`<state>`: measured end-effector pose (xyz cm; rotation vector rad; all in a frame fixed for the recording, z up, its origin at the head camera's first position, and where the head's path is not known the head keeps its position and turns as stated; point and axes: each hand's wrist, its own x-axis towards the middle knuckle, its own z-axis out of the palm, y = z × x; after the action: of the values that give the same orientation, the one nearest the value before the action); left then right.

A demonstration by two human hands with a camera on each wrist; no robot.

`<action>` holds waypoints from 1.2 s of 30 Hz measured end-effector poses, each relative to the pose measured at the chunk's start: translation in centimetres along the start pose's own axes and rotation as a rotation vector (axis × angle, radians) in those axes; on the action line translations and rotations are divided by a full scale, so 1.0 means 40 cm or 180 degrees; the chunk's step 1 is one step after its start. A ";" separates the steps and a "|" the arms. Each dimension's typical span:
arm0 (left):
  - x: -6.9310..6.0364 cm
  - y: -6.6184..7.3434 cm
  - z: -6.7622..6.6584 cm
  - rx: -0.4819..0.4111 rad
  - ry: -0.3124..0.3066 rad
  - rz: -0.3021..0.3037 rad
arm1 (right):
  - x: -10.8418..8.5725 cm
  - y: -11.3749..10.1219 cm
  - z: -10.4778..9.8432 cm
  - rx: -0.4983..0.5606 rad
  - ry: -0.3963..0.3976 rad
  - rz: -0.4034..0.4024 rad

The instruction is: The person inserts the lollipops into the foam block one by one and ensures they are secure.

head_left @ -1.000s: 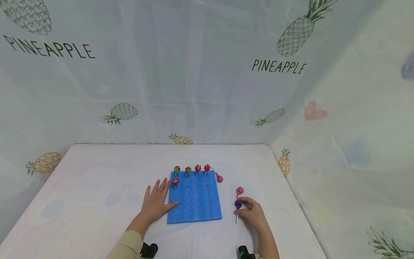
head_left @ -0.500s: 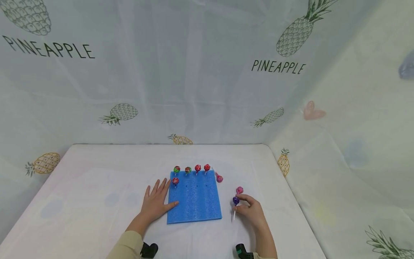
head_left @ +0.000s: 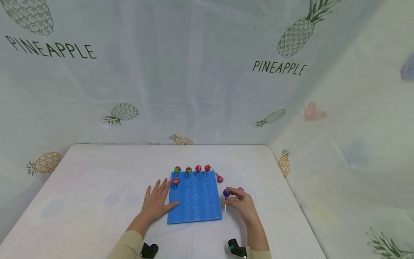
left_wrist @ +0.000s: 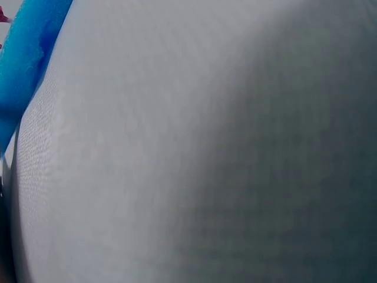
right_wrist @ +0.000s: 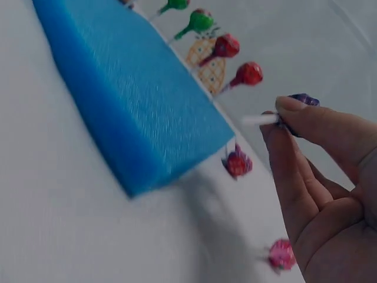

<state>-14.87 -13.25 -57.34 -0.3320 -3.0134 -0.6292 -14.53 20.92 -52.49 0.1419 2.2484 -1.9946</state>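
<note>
A pale cloth hangs behind the white worktop; a big green pineapple is drawn high on the left, with the word PINEAPPLE under it; a second green pineapple has the same word beneath it on the right; a pink heart sits lower, above a small yellow pineapple.

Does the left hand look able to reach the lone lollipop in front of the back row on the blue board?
Likely yes: the left hand holds nothing and lies close, at the edge of the blue board, with nothing visible between it and the lone lollipop.
</note>
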 end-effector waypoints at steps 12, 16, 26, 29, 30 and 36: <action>-0.001 0.001 0.000 -0.0053 0.0032 0.0014 | 0.043 -0.066 0.092 0.0120 -0.0570 -0.0235; 0.001 0.003 -0.005 -0.0028 -0.0048 -0.0027 | 0.060 -0.079 0.122 0.0159 -0.0737 -0.0272; 0.003 0.004 0.000 0.0048 -0.0013 -0.0026 | 0.087 -0.122 0.190 0.0155 -0.0822 -0.0384; 0.006 0.006 -0.002 0.0035 -0.0012 -0.0023 | 0.093 -0.130 0.212 0.0166 -0.0833 -0.0437; 0.006 0.006 -0.002 0.0047 -0.0024 -0.0033 | 0.096 -0.132 0.220 0.0178 -0.0841 -0.0443; 0.006 0.002 0.001 0.0073 -0.0050 -0.0059 | 0.104 -0.137 0.254 0.0338 -0.0912 -0.0412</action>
<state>-15.08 -13.11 -57.32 -0.3096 -3.0397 -0.5956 -19.14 10.11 -48.98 -0.2689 2.0204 -2.0457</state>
